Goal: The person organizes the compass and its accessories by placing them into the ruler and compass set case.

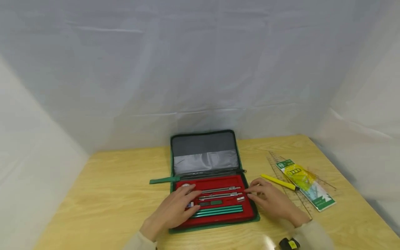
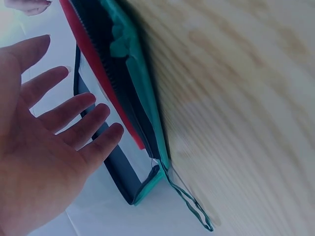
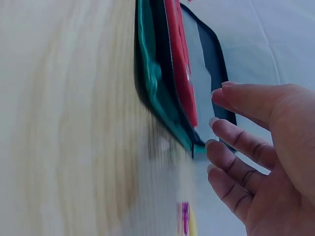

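Observation:
An unzipped green case (image 1: 215, 227) lies spread on the table, its grey-lined lid (image 1: 204, 144) tilted up at the back. In its red tray (image 1: 218, 183) sit metal compasses (image 1: 220, 190), several green pencils (image 1: 222, 210), a small sharpener (image 1: 240, 199) and a dark green block (image 1: 216, 202). My left hand (image 1: 175, 206) hovers over the tray's left side with loosely spread fingers, covering part of its contents; the left wrist view shows the palm bare. At the tray's right edge is my right hand (image 1: 275, 201), fingers slightly bent with nothing between them.
To the right lie a yellow utility knife (image 1: 278, 181), clear rulers (image 1: 275, 166) and a green-and-yellow packet (image 1: 307, 185). A black-and-yellow item (image 1: 289, 244) rests by the front edge. A green strap (image 1: 162, 180) sticks out left of the case. White sheeting (image 1: 203, 69) encloses the table.

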### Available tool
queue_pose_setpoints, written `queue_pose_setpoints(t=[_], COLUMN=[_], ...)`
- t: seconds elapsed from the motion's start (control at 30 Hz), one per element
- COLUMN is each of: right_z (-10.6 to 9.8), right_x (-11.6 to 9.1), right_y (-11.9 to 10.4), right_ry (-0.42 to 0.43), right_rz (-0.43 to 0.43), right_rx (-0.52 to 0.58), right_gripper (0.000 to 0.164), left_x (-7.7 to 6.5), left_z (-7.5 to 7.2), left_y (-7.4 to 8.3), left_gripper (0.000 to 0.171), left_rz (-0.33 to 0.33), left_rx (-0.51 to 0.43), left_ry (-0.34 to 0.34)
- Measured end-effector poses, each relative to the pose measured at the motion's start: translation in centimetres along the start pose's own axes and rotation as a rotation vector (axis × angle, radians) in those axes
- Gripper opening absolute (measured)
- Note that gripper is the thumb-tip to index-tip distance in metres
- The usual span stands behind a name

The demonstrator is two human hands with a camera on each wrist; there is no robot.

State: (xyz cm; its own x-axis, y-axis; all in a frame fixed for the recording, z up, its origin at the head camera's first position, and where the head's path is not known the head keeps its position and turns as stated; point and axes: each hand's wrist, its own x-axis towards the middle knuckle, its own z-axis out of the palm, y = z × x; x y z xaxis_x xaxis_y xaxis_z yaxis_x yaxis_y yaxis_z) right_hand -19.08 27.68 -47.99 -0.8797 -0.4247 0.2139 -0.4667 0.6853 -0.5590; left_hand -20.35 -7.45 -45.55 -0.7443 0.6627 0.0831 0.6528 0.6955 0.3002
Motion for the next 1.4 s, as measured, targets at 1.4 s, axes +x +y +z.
queue_pose_setpoints(t=[1.4], right_z=[-2.2], right_x=[-0.1], right_y=[2.6], right_ry=[-0.003], right_rz=[0.355], right_rx=[-0.182], right_gripper=[0.009], left_x=[0.8], left_z=[0.2], left_y=[0.2], left_gripper=[0.042], left_rz=[0.064], left_rx=[-0.012], left_ry=[0.038])
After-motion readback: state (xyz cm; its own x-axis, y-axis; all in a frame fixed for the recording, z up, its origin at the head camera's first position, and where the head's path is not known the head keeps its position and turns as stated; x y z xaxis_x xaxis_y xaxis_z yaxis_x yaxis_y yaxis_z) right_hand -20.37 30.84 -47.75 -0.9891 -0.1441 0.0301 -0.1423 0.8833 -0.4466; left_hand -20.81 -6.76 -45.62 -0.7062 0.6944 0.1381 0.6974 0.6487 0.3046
